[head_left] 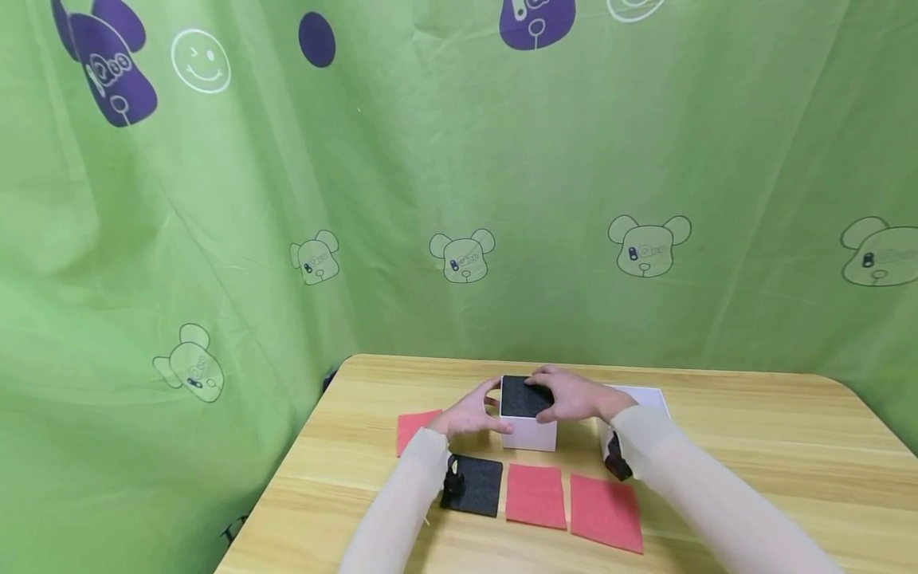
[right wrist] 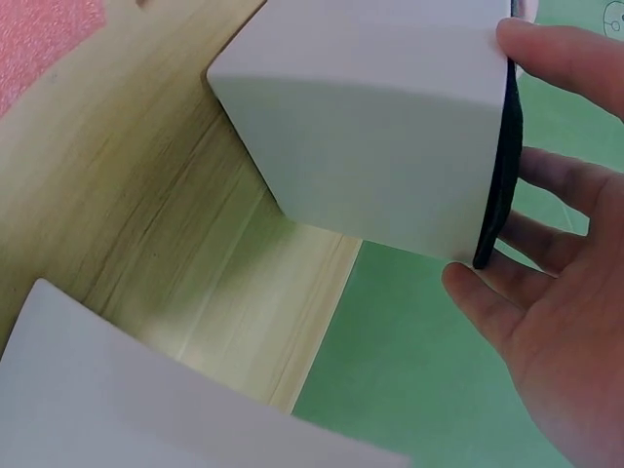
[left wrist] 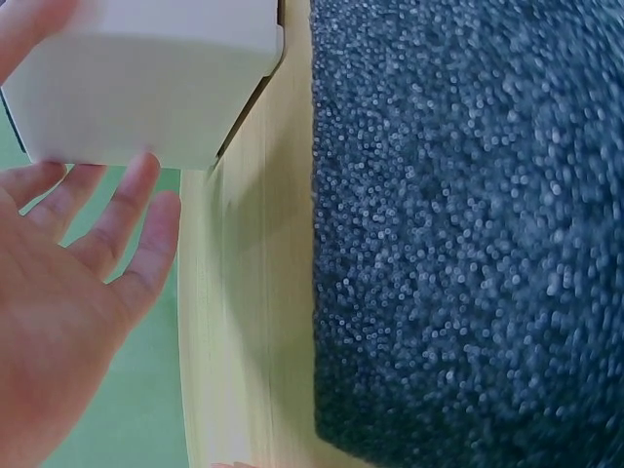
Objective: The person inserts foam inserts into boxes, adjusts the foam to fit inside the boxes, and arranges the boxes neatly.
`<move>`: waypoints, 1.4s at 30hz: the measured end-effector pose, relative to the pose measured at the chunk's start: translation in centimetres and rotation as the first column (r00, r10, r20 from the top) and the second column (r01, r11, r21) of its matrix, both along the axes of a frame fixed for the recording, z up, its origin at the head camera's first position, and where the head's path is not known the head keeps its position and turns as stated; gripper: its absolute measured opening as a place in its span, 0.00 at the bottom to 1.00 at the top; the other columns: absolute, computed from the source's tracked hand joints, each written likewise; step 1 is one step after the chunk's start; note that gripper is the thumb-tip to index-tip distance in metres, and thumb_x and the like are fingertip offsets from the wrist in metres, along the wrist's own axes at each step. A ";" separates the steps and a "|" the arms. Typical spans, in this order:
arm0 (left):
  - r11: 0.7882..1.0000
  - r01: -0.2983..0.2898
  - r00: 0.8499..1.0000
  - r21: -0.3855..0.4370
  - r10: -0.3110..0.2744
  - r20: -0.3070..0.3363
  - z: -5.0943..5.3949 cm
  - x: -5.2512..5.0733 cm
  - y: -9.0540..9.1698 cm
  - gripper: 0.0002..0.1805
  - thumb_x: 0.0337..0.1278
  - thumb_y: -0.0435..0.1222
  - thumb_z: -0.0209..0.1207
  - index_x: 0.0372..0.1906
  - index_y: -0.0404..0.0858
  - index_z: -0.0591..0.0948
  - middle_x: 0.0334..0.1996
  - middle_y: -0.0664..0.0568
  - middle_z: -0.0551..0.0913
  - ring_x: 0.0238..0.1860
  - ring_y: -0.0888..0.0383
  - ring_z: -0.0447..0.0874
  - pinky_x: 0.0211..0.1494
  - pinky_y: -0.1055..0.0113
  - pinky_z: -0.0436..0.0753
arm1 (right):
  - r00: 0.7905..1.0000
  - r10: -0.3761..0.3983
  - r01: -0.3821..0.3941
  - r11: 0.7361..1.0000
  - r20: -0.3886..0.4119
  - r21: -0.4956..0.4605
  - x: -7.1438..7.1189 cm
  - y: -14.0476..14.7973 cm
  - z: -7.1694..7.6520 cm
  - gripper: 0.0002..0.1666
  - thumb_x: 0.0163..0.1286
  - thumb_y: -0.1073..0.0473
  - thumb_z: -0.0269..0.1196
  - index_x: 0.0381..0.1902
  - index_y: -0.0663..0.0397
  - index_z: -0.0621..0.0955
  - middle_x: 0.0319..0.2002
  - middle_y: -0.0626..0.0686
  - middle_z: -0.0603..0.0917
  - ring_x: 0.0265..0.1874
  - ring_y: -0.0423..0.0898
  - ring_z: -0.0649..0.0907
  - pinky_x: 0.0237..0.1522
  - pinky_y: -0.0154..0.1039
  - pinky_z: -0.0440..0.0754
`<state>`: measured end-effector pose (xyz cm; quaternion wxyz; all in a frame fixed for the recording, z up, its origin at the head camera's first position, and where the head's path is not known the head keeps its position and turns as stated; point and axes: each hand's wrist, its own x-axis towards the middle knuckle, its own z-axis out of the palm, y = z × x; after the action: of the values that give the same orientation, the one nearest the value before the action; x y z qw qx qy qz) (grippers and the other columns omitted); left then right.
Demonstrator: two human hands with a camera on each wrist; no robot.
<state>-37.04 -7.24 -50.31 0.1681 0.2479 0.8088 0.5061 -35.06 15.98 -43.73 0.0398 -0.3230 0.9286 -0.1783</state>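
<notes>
A white box (head_left: 529,434) stands near the back of the table, a black felt square (head_left: 522,396) covering its top. My left hand (head_left: 466,412) holds the box's left side, with the thumb at the front and the fingers reaching behind. The left wrist view shows those fingertips at the edge of the white box (left wrist: 166,97). My right hand (head_left: 576,396) grips the felt across its right part, thumb at the front edge. Seen from the right wrist, the black felt (right wrist: 503,166) bows slightly off the box top.
A second white box (head_left: 649,395) stands to the right, partly behind my right forearm. In front lie another black felt square (head_left: 475,486) and two red ones, a middle red square (head_left: 535,496) and a right red square (head_left: 606,512). A further red square (head_left: 416,429) lies left.
</notes>
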 end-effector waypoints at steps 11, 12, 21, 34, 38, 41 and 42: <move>1.000 0.004 1.000 0.003 -0.004 0.003 -0.1 0.0 0.0 0.56 0.44 0.34 0.72 0.75 0.42 0.49 0.70 0.51 0.57 0.59 0.52 0.68 0.52 0.65 0.76 | 1.000 0.022 -0.022 1.000 -0.015 -0.007 0.2 0.3 -0.5 0.36 0.63 0.47 0.63 0.63 0.63 0.71 0.64 0.64 0.66 0.63 0.61 0.67 0.62 0.57 0.64; 1.000 0.003 1.000 0.003 -0.003 0.004 -0.2 -0.1 0.0 0.56 0.44 0.34 0.72 0.75 0.42 0.49 0.70 0.51 0.57 0.60 0.51 0.68 0.53 0.65 0.76 | 0.999 0.030 -0.030 1.000 -0.024 -0.007 0.2 0.3 -0.5 0.35 0.64 0.48 0.62 0.63 0.63 0.71 0.64 0.65 0.67 0.63 0.62 0.67 0.62 0.57 0.64; 1.000 0.011 1.000 0.007 -0.011 0.004 -0.1 -0.2 0.0 0.55 0.44 0.34 0.72 0.75 0.43 0.50 0.70 0.51 0.57 0.60 0.51 0.68 0.53 0.65 0.75 | 0.998 0.040 -0.041 0.999 -0.043 -0.012 0.3 0.7 -1.0 0.34 0.66 0.48 0.60 0.63 0.63 0.71 0.65 0.64 0.67 0.63 0.61 0.66 0.63 0.56 0.63; 1.000 -0.008 1.000 0.010 0.008 0.010 0.0 0.0 -0.1 0.55 0.44 0.33 0.72 0.75 0.41 0.49 0.71 0.49 0.56 0.60 0.50 0.68 0.54 0.63 0.76 | 0.998 0.022 -0.022 1.000 -0.066 0.005 0.8 2.3 -0.6 0.34 0.66 0.45 0.60 0.62 0.62 0.72 0.64 0.63 0.69 0.63 0.62 0.67 0.62 0.58 0.63; 1.000 -0.003 1.000 0.020 0.003 0.008 -0.1 0.0 -0.1 0.55 0.44 0.32 0.71 0.74 0.41 0.50 0.70 0.49 0.57 0.59 0.50 0.69 0.53 0.63 0.76 | 0.998 0.019 -0.018 1.000 -0.065 0.004 0.8 2.5 -0.8 0.34 0.65 0.45 0.61 0.62 0.62 0.73 0.64 0.63 0.69 0.63 0.62 0.67 0.62 0.58 0.63; 1.000 -0.001 1.000 0.012 0.001 0.009 -0.2 0.0 -0.1 0.55 0.44 0.32 0.71 0.75 0.41 0.49 0.71 0.50 0.56 0.59 0.50 0.69 0.53 0.64 0.76 | 0.998 0.015 -0.014 1.000 -0.059 0.005 0.7 2.6 -1.0 0.35 0.65 0.44 0.60 0.62 0.61 0.73 0.64 0.63 0.68 0.63 0.62 0.67 0.62 0.58 0.63; 1.000 0.000 1.000 0.010 -0.001 0.008 -0.2 0.0 -0.1 0.55 0.44 0.32 0.71 0.75 0.41 0.49 0.71 0.49 0.56 0.59 0.50 0.69 0.53 0.64 0.76 | 0.998 0.014 -0.013 1.000 -0.058 0.004 0.7 2.7 -1.1 0.35 0.65 0.43 0.60 0.62 0.61 0.73 0.64 0.63 0.68 0.63 0.62 0.67 0.62 0.58 0.63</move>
<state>-37.00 -7.34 -50.51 0.1701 0.2470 0.8055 0.5112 -34.38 18.66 -44.82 0.0148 -0.3343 0.9275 -0.1667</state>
